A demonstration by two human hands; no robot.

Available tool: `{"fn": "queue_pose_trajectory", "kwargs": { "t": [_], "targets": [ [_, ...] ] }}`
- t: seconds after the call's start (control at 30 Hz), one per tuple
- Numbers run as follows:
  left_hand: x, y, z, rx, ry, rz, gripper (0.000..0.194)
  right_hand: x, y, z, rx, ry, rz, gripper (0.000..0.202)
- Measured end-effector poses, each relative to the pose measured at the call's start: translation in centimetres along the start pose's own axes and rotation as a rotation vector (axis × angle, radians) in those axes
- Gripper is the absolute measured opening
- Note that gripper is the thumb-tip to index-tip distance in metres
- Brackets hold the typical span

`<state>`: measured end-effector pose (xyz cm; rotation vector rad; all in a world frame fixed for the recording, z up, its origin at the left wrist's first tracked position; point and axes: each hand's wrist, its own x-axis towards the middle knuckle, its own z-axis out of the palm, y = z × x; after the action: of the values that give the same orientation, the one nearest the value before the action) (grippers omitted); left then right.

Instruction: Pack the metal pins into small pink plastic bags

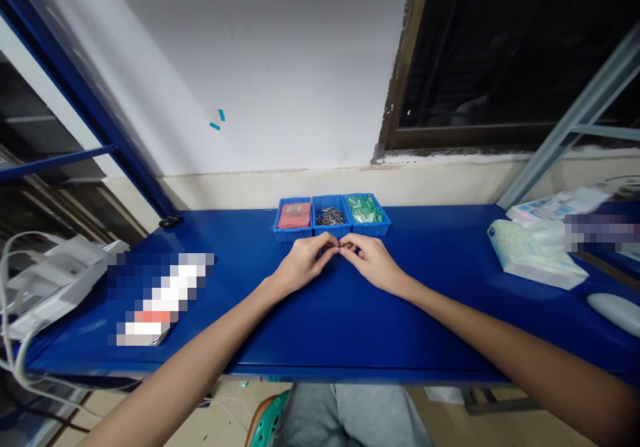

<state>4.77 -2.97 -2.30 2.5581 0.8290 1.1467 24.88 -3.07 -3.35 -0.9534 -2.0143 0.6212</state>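
My left hand and my right hand meet fingertip to fingertip above the blue table, thumbs and forefingers pinched. Anything between the fingertips is too small or too hidden to make out. Just beyond them stand three blue bins side by side. The left bin has flat red pieces in it. Small metal parts, thin and screw-like, fill part of the middle bin. Green and clear plastic pieces lie in the right bin.
A tissue pack and a white rounded object lie at the right. To the left are a blurred-out item, white boxes with cables and a small black object. A wall rises behind the table.
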Motion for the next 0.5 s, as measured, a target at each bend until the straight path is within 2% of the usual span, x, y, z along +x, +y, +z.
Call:
{"fn": "queue_pose_trajectory", "kwargs": {
  "t": [0.2,0.3,0.4,0.5],
  "targets": [
    [-0.23,-0.21,-0.08,0.130,0.070,0.060,0.021,-0.13,-0.24,0.23,0.102,-0.052,0.114,0.014],
    [-0.26,-0.22,-0.18,0.207,0.107,0.054,0.019,-0.24,-0.44,0.34,0.180,-0.077,0.162,0.015],
    [-0.24,-0.18,-0.22,0.240,0.126,0.018,0.019,-0.38,-0.73,0.45,0.206,-0.137,0.162,0.016],
    [-0.24,-0.11,-0.18,0.250,0.127,-0.008,0.020,-0.43,-0.97,0.56,0.170,-0.118,0.142,0.016]
  ]
}}
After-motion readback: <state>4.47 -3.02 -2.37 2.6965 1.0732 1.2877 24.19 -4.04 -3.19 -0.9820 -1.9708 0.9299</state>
